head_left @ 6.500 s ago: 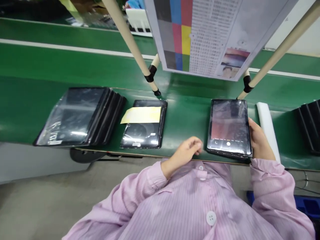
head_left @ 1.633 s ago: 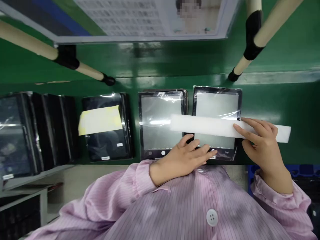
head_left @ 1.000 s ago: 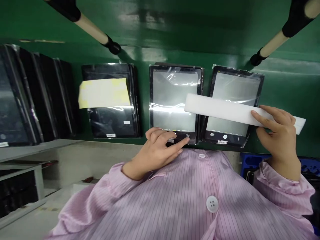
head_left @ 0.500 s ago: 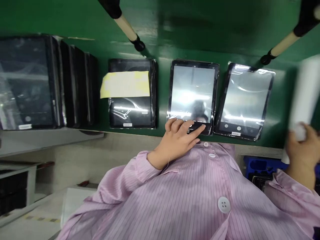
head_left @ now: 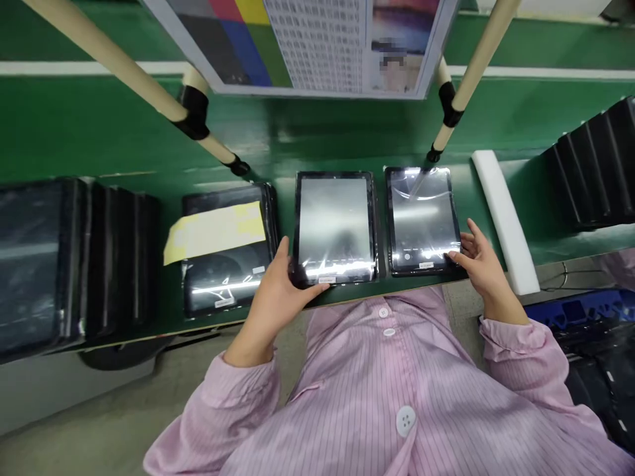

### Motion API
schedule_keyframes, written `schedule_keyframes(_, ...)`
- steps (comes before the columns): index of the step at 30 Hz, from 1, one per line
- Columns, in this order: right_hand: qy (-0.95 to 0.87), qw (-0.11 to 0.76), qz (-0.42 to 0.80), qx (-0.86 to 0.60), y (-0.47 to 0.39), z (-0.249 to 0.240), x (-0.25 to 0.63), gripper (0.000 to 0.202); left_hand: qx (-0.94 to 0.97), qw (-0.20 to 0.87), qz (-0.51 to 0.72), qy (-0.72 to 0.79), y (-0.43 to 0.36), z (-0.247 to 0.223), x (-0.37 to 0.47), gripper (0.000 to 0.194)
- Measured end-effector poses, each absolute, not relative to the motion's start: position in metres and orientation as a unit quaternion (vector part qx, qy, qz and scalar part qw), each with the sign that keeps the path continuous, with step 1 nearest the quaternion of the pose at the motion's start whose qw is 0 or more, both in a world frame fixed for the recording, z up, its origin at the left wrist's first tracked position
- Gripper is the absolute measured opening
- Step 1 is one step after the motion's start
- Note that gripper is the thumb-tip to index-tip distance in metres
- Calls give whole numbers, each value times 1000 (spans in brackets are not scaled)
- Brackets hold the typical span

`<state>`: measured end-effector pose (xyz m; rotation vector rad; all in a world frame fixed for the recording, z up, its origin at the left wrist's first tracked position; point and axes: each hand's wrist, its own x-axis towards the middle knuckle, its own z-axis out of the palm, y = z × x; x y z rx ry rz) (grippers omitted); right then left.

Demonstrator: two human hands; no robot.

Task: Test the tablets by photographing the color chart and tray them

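The middle tablet [head_left: 335, 221] lies on the green bench with a pale grey lit screen. At its lower left corner is my left hand [head_left: 275, 291], thumb stretched along the bottom edge and index finger by the left side; the other fingers are partly hidden. To the right lies another tablet [head_left: 421, 218], its grey screen showing round icons near the bottom. My right hand [head_left: 481, 264] rests its thumb at that tablet's lower right corner, with the fingers spread beside the edge. Both tablets appear to lie flat, and clear film shows on them.
A yellow-edged paper [head_left: 218, 231] covers part of a left tablet stack [head_left: 223, 277]. More tablets [head_left: 30, 264] stand far left, and dark ones [head_left: 595, 165] at right. A white foam bar [head_left: 506, 218] lies right. Overhead hangs a test chart [head_left: 317, 46] between pole legs [head_left: 466, 73].
My right hand has let go of the white foam bar, which now lies on the bench, and come to the right tablet. My left hand has moved from the middle tablet's bottom to its left corner.
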<state>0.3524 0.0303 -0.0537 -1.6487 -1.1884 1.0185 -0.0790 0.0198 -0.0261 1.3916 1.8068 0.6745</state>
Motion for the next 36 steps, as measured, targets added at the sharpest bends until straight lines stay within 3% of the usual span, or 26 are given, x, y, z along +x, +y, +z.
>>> schedule_keyframes(3,-488,439,321,-683,31,-39,353,102,402,467,416,669,31,-21,-78,103)
schedule_keyframes(5,-531,446,234,-682,34,-27,344,85,303,518,497,626,43,-16,-71,73)
schedule_keyframes(7,-607,431,175,-644,40,-13,324,66,227,567,526,591,54,-10,-63,56)
schedule_keyframes(10,-726,374,136,-561,51,5,279,43,181,611,537,553,61,-1,-53,54)
schedule_keyframes(12,-767,357,126,-518,57,15,249,41,187,615,555,527,56,4,-52,55)
schedule_keyframes(19,-758,483,117,-422,79,31,194,55,268,619,630,384,22,44,-60,58)
schedule_keyframes(23,-662,591,272,-372,91,52,174,50,324,538,680,378,24,67,-59,52)
schedule_keyframes(26,-531,623,454,-353,96,71,160,53,393,381,742,387,31,70,-50,48)
schedule_keyframes(29,-456,625,543,-326,100,83,155,53,528,213,716,404,33,65,-42,68)
schedule_keyframes(32,-443,646,545,-300,104,88,156,51,639,69,611,462,31,61,-40,111)
schedule_keyframes(34,-456,660,518,-296,105,89,157,46,662,11,554,504,29,59,-39,132)
schedule_keyframes(36,-476,671,481,-303,105,90,158,42,667,-2,519,535,27,58,-38,141)
